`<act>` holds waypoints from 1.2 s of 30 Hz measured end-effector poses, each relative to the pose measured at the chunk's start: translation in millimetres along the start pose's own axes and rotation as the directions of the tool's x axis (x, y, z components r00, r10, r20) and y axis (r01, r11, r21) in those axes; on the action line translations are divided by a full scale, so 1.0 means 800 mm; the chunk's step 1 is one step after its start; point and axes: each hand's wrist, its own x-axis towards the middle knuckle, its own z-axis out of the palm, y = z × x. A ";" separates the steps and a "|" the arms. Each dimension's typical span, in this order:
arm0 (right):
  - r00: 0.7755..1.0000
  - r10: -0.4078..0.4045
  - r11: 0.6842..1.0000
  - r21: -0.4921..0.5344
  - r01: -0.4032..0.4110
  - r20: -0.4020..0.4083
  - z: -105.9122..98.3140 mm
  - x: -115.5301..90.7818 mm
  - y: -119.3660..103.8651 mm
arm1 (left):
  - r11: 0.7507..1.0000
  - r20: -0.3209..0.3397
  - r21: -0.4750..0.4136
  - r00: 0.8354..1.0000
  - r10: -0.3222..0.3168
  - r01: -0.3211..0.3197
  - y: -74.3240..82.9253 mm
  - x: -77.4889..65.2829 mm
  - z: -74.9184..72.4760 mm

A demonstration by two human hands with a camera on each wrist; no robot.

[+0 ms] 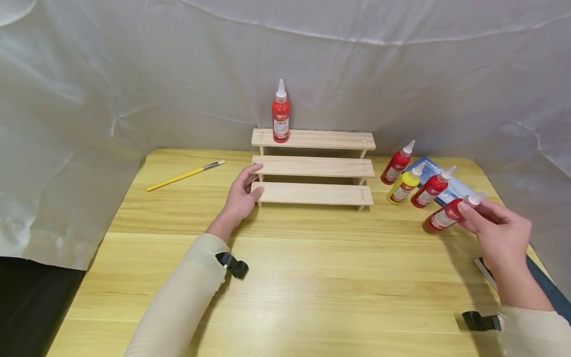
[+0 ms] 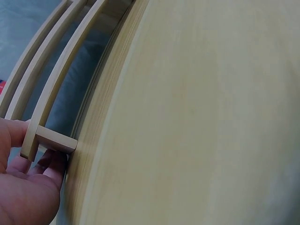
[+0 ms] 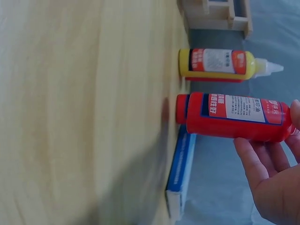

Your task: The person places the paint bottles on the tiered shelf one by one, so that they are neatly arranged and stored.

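A three-tier wooden shelf rack (image 1: 312, 193) stands at the back of the table. My left hand (image 1: 241, 197) grips its left end, thumb on the lowest tier. In the left wrist view, fingers reach behind the short leg (image 2: 57, 139) there. My right hand (image 1: 506, 233) holds a red squeeze bottle (image 1: 443, 217) with a white nozzle by its upper part, tilted, its base close over the table. Just beyond stand a yellow bottle (image 1: 403, 187) and two more red bottles, one nearer (image 1: 429, 191), one farther (image 1: 395, 167). Another red bottle (image 1: 281, 121) stands upright on the top tier, toward the left.
Behind the bottles lies a blue box (image 1: 459, 187). A yellow-handled paintbrush (image 1: 185, 175) lies left of the rack. Below my right forearm, a dark flat item (image 1: 542, 280) lies along the right table edge. Grey cloth (image 1: 200, 69) hangs around the table's back and sides.
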 end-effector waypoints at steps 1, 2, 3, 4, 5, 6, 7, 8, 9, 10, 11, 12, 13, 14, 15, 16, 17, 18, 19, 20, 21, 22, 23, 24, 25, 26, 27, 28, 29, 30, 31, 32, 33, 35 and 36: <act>1.000 -0.006 1.000 -0.009 0.006 0.009 0.001 -0.002 -0.002 | 1.000 0.000 0.001 1.000 -0.001 0.001 0.000 0.000 0.000; 1.000 -0.013 1.000 -0.016 0.014 0.021 0.002 -0.004 -0.003 | 1.000 0.000 0.001 1.000 -0.002 0.002 0.000 0.000 0.000; 0.999 -0.024 1.000 -0.017 0.024 0.034 0.003 -0.006 -0.005 | 1.000 0.000 0.001 1.000 -0.003 0.003 0.001 0.000 0.000; 0.998 -0.036 0.999 -0.019 0.037 0.048 0.005 -0.007 -0.006 | 1.000 -0.001 -0.001 1.000 -0.003 0.003 0.001 -0.001 0.000; 0.996 -0.051 0.999 -0.016 0.052 0.067 0.007 -0.009 -0.008 | 1.000 -0.002 -0.001 1.000 -0.004 0.004 0.001 -0.001 0.000; 0.994 -0.068 0.998 -0.013 0.069 0.088 0.008 -0.011 -0.010 | 1.000 -0.003 0.000 1.000 -0.003 0.003 0.002 -0.001 0.000; 0.991 -0.085 0.996 -0.004 0.086 0.107 0.011 -0.013 -0.012 | 1.000 -0.004 -0.001 1.000 -0.002 0.002 0.002 -0.001 0.000; 0.987 -0.105 0.994 0.007 0.105 0.125 0.014 -0.014 -0.014 | 1.000 -0.006 -0.001 1.000 -0.002 0.002 0.002 -0.001 0.000; 0.982 -0.124 0.992 0.014 0.124 0.142 0.017 -0.016 -0.016 | 1.000 -0.008 -0.001 1.000 -0.003 0.003 0.002 -0.002 -0.001; 0.978 -0.141 0.990 0.021 0.139 0.157 0.021 -0.017 -0.018 | 1.000 -0.009 -0.001 1.000 -0.002 0.002 0.003 -0.002 -0.001; 0.972 -0.158 0.987 0.028 0.155 0.171 0.025 -0.019 -0.020 | 1.000 -0.011 0.000 1.000 -0.004 0.004 0.002 -0.002 -0.001; 0.967 -0.174 0.985 0.038 0.169 0.184 0.029 -0.020 -0.022 | 1.000 -0.012 0.001 1.000 -0.004 0.004 0.002 -0.002 -0.001; 0.963 -0.186 0.983 0.047 0.180 0.197 0.033 -0.022 -0.025 | 1.000 -0.014 0.002 1.000 -0.005 0.005 0.002 -0.002 -0.001; 0.959 -0.193 0.981 0.055 0.186 0.210 0.038 -0.023 -0.028 | 1.000 -0.015 0.004 1.000 -0.007 0.007 0.002 -0.002 -0.001; 0.955 -0.198 0.980 0.058 0.190 0.223 0.042 -0.024 -0.031 | 1.000 -0.015 0.006 1.000 -0.008 0.008 0.001 -0.001 -0.001; 0.950 -0.205 0.979 0.066 0.195 0.236 0.045 -0.025 -0.034 | 1.000 -0.016 0.010 1.000 -0.010 0.010 0.002 -0.001 -0.002; 0.946 -0.209 0.978 0.070 0.198 0.249 0.049 -0.025 -0.037 | 1.000 -0.016 0.013 1.000 -0.011 0.011 0.002 -0.001 -0.002; 0.942 -0.215 0.977 0.071 0.203 0.260 0.052 -0.026 -0.040 | 1.000 -0.017 0.015 1.000 -0.012 0.012 0.001 -0.001 -0.002; 0.938 -0.218 0.976 0.065 0.208 0.270 0.056 -0.026 -0.043 | 1.000 -0.017 0.015 1.000 -0.014 0.014 0.002 -0.001 -0.002; 0.934 -0.224 0.975 0.062 0.215 0.279 0.058 -0.025 -0.046 | 1.000 -0.016 0.016 1.000 -0.014 0.014 0.002 -0.001 -0.002; 0.928 -0.234 0.972 0.058 0.227 0.290 0.061 -0.025 -0.049 | 1.000 -0.016 0.017 1.000 -0.015 0.015 0.002 -0.001 -0.002; 0.924 -0.241 0.970 0.052 0.236 0.298 0.064 -0.024 -0.051 | 1.000 -0.016 0.017 1.000 -0.016 0.016 0.002 -0.001 -0.002; 0.919 -0.248 0.968 0.048 0.245 0.306 0.067 -0.024 -0.054 | 1.000 -0.016 0.014 1.000 -0.015 0.015 0.002 -0.001 -0.002; 0.916 -0.252 0.967 0.045 0.250 0.312 0.070 -0.023 -0.057 | 1.000 -0.016 0.014 1.000 -0.015 0.015 0.002 -0.001 -0.002; 0.914 -0.250 0.967 0.036 0.252 0.319 0.073 -0.023 -0.060 | 1.000 -0.014 0.013 1.000 -0.013 0.014 0.003 -0.001 -0.002; 0.913 -0.250 0.967 0.031 0.254 0.323 0.076 -0.023 -0.062 | 1.000 -0.012 0.014 1.000 -0.012 0.012 0.003 -0.001 -0.001; 0.913 -0.247 0.968 0.030 0.251 0.325 0.080 -0.023 -0.065 | 1.000 -0.013 0.013 1.000 -0.013 0.013 0.003 -0.001 -0.001; 0.913 -0.243 0.968 0.029 0.248 0.328 0.083 -0.023 -0.067 | 1.000 -0.013 0.013 1.000 -0.013 0.013 0.004 -0.001 0.000; 0.911 -0.244 0.968 0.033 0.247 0.332 0.086 -0.023 -0.070 | 1.000 -0.013 0.012 1.000 -0.012 0.012 0.004 0.000 0.000; 0.911 -0.241 0.969 0.032 0.244 0.335 0.090 -0.023 -0.072 | 1.000 -0.012 0.011 1.000 -0.012 0.012 0.004 0.000 0.000; 0.909 -0.243 0.969 0.033 0.246 0.339 0.093 -0.023 -0.074 | 1.000 -0.011 0.010 1.000 -0.011 0.011 0.005 0.000 0.000; 0.906 -0.249 0.967 0.041 0.251 0.343 0.096 -0.023 -0.076 | 1.000 -0.011 0.010 1.000 -0.012 0.012 0.005 0.000 0.001; 0.902 -0.256 0.966 0.050 0.255 0.347 0.100 -0.023 -0.078 | 1.000 -0.012 0.009 1.000 -0.013 0.013 0.004 0.000 0.001; 0.898 -0.268 0.962 0.047 0.269 0.350 0.107 -0.023 -0.081 | 1.000 -0.012 0.010 1.000 -0.014 0.014 0.004 -0.001 0.001; 0.896 -0.270 0.961 0.042 0.274 0.352 0.111 -0.023 -0.082 | 1.000 -0.012 0.011 1.000 -0.015 0.015 0.004 -0.001 0.001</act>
